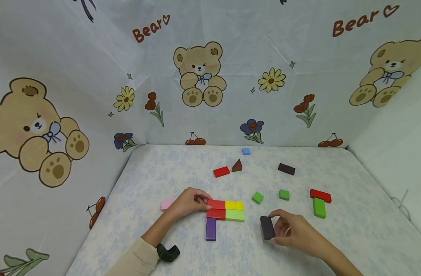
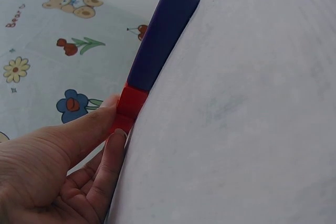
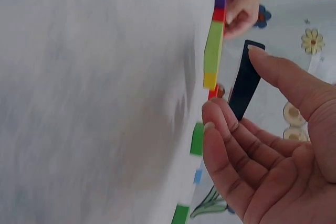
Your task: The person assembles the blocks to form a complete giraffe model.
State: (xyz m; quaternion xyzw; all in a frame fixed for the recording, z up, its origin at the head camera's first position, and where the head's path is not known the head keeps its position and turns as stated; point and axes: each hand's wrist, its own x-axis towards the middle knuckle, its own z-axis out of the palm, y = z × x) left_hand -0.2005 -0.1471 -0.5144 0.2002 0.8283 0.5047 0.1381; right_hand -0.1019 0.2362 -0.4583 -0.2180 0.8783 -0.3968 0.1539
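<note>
My left hand (image 1: 191, 201) pinches the left end of the upper red block (image 1: 216, 204), with thumb and fingertips right at its edge. A second red block (image 1: 215, 214) lies flush in front of it. To their right are a yellow block (image 1: 234, 206) and a light green block (image 1: 235, 216), joined side by side. A purple block (image 1: 211, 229) extends toward me from the lower red one. My right hand (image 1: 293, 232) holds a black block (image 3: 245, 80) by its two ends, between thumb and fingers, to the right of this group.
A pink block (image 1: 167, 205) is partly hidden behind the left hand. Two green cubes (image 1: 257, 197) sit beyond the right hand; a red bar (image 1: 320, 195) and green bar (image 1: 319, 208) lie at right. Farther back are red, brown, blue and black blocks (image 1: 286, 169).
</note>
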